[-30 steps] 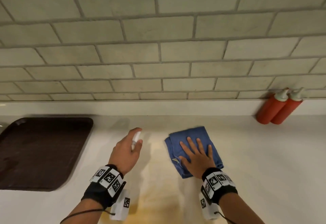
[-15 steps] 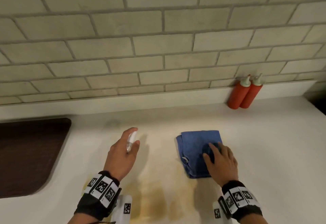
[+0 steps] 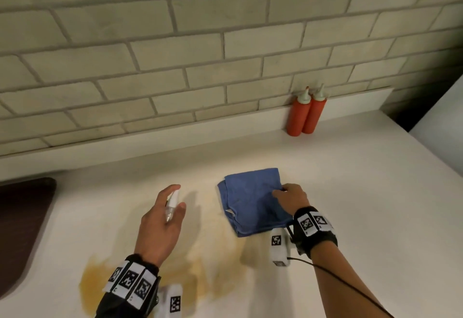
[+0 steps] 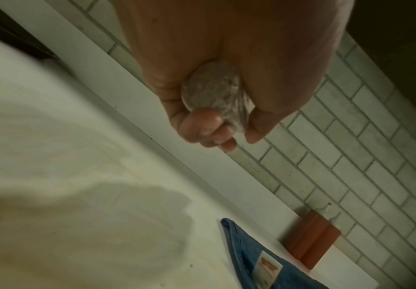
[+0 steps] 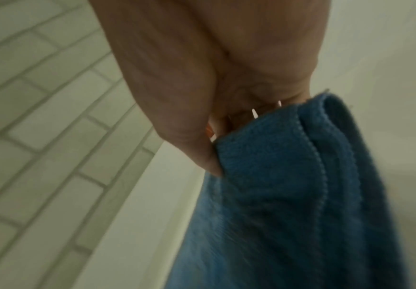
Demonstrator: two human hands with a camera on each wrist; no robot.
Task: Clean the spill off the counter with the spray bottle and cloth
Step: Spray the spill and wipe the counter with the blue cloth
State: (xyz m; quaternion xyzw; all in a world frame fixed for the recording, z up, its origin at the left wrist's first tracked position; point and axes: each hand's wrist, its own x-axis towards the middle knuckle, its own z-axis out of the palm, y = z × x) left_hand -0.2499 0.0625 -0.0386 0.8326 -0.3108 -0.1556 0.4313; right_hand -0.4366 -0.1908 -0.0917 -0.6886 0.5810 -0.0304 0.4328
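Observation:
A small clear spray bottle [image 3: 171, 205] with a white nozzle is gripped in my left hand [image 3: 162, 220], held above the counter; its round base [image 4: 210, 88] shows in the left wrist view inside my curled fingers. A folded blue cloth [image 3: 253, 200] lies on the white counter [image 3: 363, 192] to the right. My right hand [image 3: 292, 198] pinches the cloth's right edge, thumb on top of the cloth [image 5: 288, 185]. A yellowish spill [image 3: 200, 255] spreads over the counter below and between my hands.
Two red squeeze bottles [image 3: 305, 112] stand against the tiled backsplash at the back right. A dark brown tray [image 3: 22, 230] lies at the left edge. The counter's right edge [image 3: 426, 147] drops off near a dark gap.
My right hand went from lying flat on the cloth to sliding to its right edge and pinching it. The left hand keeps holding the spray bottle. The view shifted to the right.

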